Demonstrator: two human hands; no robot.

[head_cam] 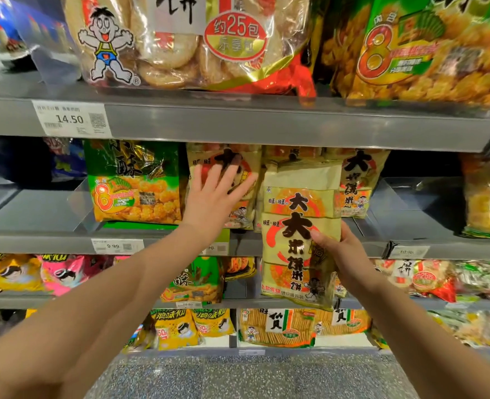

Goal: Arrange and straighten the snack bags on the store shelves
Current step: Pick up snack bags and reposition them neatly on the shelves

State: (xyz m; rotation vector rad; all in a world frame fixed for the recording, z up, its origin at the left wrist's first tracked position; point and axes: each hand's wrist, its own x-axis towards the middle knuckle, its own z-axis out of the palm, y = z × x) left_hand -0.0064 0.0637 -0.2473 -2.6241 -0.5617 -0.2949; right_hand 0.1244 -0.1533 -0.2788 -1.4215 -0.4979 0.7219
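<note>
My right hand (342, 254) grips a tall pale-yellow rice cracker bag (298, 237) by its right edge, holding it upright in front of the middle shelf (51, 240). My left hand (215, 197) lies flat, fingers spread, against another bag of the same kind (243, 180) standing on that shelf. A third matching bag (359, 182) stands behind and to the right of the held one. A green and orange puffed snack bag (136, 182) stands just left of my left hand.
The top shelf (267, 122) carries a big clear cracker bag (186, 38) and a large green snack bag (428, 50). Lower shelves hold several yellow, pink and green bags. Clear dividers (405, 203) flank bare shelf space. Speckled floor (252, 375) lies below.
</note>
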